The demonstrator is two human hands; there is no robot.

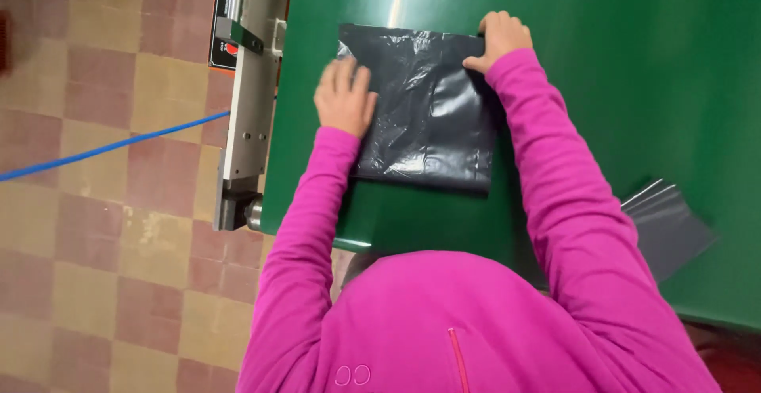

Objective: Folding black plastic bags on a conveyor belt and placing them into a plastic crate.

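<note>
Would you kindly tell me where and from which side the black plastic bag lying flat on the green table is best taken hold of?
Probably at the near edge of the black plastic bag, coming from the person's side. It lies flat and filmy, so only an edge can be pinched; the left hand presses its left side and the right hand its far right corner, on the green table. The near edge is uncovered.

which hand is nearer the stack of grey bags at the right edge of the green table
Right. The right hand grips the black bag's top right corner, on the grey stack's side; the left hand presses the bag's left edge, farther off.
</note>
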